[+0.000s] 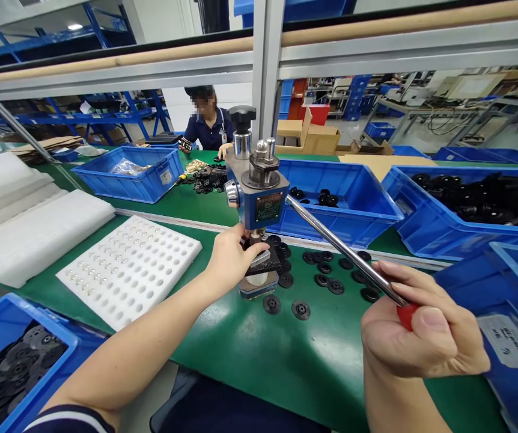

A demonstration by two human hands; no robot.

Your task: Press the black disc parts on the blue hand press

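A blue hand press [263, 207] stands on the green table [241, 361]. My right hand [421, 325] is closed around the red-ended grip of its long metal lever [340, 246], which slopes down to the right. My left hand [229, 261] reaches to the press base below the ram, thumb and fingers around a dark part there; the part is mostly hidden. Black round discs [301, 310] lie on the table right of the press. To the left sits a white foam tray [151, 264] with rows of holes, many holding small shiny pieces.
Blue bins stand at the lower left [67, 355], back left [151, 180], behind the press [353, 210] and at the right [425, 222], several holding black parts. White foam sheets [60, 228] lie left. Across the table sits a person [211, 129]. A metal post [268, 72] rises behind the press.
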